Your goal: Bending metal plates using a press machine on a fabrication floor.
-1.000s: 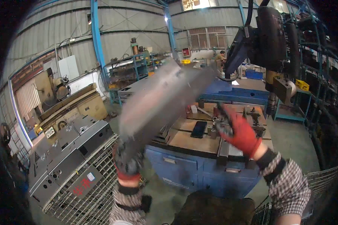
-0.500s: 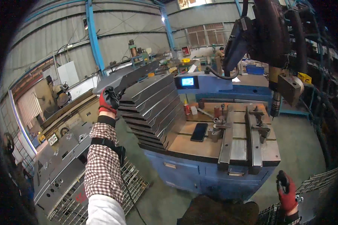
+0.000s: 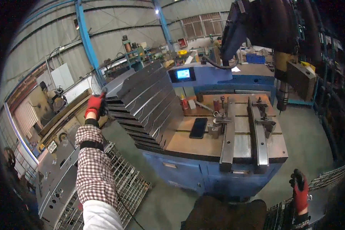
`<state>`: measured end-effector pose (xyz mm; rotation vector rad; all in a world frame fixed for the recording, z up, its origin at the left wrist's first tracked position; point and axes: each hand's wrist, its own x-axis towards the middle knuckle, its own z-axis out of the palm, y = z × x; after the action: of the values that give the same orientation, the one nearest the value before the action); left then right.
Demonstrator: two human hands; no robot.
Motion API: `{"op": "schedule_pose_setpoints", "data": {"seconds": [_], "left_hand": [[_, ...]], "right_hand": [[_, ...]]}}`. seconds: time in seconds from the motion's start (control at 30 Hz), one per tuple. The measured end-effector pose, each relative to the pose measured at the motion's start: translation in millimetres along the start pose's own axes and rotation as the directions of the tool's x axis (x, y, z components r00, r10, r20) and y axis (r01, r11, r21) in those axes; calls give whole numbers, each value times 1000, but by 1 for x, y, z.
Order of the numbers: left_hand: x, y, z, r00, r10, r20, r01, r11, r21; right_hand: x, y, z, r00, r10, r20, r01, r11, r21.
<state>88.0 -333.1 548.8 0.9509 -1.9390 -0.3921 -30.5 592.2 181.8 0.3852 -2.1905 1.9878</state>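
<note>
My left hand (image 3: pixel 95 106), in a red and black glove, reaches out to the near left end of a tall stack of bent dark sheet-metal panels (image 3: pixel 151 109). Its fingers close on the edge of the top panel (image 3: pixel 120 82), which lies on the stack. The grip is partly hidden by the glove. Low at the right, my right hand (image 3: pixel 300 190) wears a matching glove. It hangs in the air beside the worktable (image 3: pixel 182 138) with loosely bent fingers, and nothing shows in it.
Two steel bars (image 3: pixel 228 140) with clamps lie across the table, near a black phone (image 3: pixel 198 128). A drill head (image 3: pixel 283 96) hangs over the far right. Wire-mesh crates (image 3: pixel 122 180) stand low on the left, with metal panels (image 3: pixel 59 188) on them. A lit screen (image 3: pixel 183 74) faces me behind.
The top panel, raised and tilted above the stack before, now rests on it. My left hand has come down and left with its edge. My right hand has shifted slightly right; the view has turned a little.
</note>
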Motion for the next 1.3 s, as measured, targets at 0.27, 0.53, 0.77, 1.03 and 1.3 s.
{"op": "schedule_pose_setpoints", "data": {"seconds": [0.27, 0.53, 0.77, 1.03, 1.3], "left_hand": [[-116, 53, 115, 781, 554, -290, -605, 785, -129], [-425, 81, 216, 716, 683, 143, -410, 578, -706], [-599, 125, 221, 140, 739, 659, 252, 617, -745], [-668, 140, 221, -214, 590, 779, 524, 742, -418], [-700, 156, 202, -382, 468, 797, 672, 732, -108]], "right_hand": [[-6, -14, -7, 993, -1, -116, 19, 988, 156], [-174, 34, -268, 385, -422, -821, -348, 758, -553], [-284, 101, -274, 225, -254, -941, -426, 843, -330], [-180, 127, -259, 425, -346, -837, -421, 743, -521], [-94, 117, -314, 638, 260, -725, -750, -6, -661]]}}
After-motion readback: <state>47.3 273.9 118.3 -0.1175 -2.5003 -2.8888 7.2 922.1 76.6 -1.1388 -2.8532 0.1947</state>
